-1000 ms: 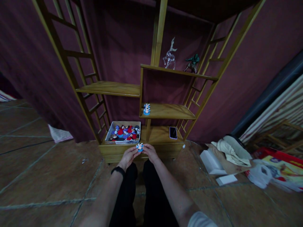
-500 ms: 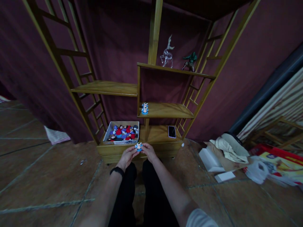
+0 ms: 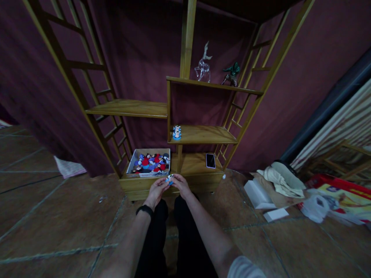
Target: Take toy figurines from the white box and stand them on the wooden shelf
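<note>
Between my two hands, in front of the lowest shelf, is a small blue-and-white figurine [image 3: 169, 180]. My left hand [image 3: 157, 189] pinches it from the left side, a dark band on that wrist. Its right side is gripped by the fingers of my right hand [image 3: 181, 184]. The fingers cover part of it. Two similar figurines [image 3: 176, 133] stand one behind the other at the left end of the middle shelf [image 3: 205, 135]. Just beyond my left hand, an open box [image 3: 131, 165] holds several red, purple and blue figurines in a jumble.
A phone or tablet [image 3: 210, 160] lies on the lowest shelf [image 3: 191, 164]. Higher up stand a clear deer figurine [image 3: 203, 67] and a green figure [image 3: 232, 74]. On the floor to the right are a white box [image 3: 259, 195], cloth [image 3: 278, 181] and a plastic bag [image 3: 314, 207].
The figurine has been turned a little between my fingers, so less of its front shows. Both hands stay in nearly the same place, and the view has shifted slightly.
</note>
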Action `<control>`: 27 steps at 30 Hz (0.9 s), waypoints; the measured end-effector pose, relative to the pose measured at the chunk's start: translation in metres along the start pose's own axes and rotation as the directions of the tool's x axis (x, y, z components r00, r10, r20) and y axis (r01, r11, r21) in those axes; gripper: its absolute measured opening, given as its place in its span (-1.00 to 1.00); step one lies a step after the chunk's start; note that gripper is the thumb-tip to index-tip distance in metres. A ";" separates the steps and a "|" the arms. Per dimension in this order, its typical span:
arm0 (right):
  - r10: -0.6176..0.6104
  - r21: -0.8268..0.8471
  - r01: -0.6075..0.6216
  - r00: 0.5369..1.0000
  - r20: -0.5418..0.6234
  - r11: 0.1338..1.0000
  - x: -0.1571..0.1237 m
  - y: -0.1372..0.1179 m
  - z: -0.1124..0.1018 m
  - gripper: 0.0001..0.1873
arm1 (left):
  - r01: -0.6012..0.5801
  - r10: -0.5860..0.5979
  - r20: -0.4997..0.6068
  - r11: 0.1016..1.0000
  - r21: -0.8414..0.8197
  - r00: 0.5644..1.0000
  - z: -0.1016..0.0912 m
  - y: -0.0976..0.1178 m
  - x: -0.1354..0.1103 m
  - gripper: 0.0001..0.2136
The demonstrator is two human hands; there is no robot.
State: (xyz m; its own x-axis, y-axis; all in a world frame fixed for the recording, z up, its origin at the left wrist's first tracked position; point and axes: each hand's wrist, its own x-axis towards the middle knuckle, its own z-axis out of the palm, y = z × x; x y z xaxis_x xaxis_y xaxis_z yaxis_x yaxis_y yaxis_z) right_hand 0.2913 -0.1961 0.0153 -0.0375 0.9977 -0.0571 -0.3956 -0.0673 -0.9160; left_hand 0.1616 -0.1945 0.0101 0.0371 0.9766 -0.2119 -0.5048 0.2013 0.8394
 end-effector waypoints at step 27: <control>0.019 -0.082 -0.022 0.999 -0.029 0.996 0.001 0.002 -0.003 -0.65 | 0.044 -0.044 -0.001 0.999 -0.003 0.999 0.005 0.006 -0.008 -0.79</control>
State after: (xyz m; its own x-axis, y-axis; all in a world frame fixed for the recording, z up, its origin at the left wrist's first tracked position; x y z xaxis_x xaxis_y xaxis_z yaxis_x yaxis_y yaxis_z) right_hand 0.2934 -0.1951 0.0124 -0.0185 0.9961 -0.0864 -0.3182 -0.0878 -0.9439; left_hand 0.1628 -0.2003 0.0198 0.0587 0.9668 -0.2488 -0.5053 0.2437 0.8278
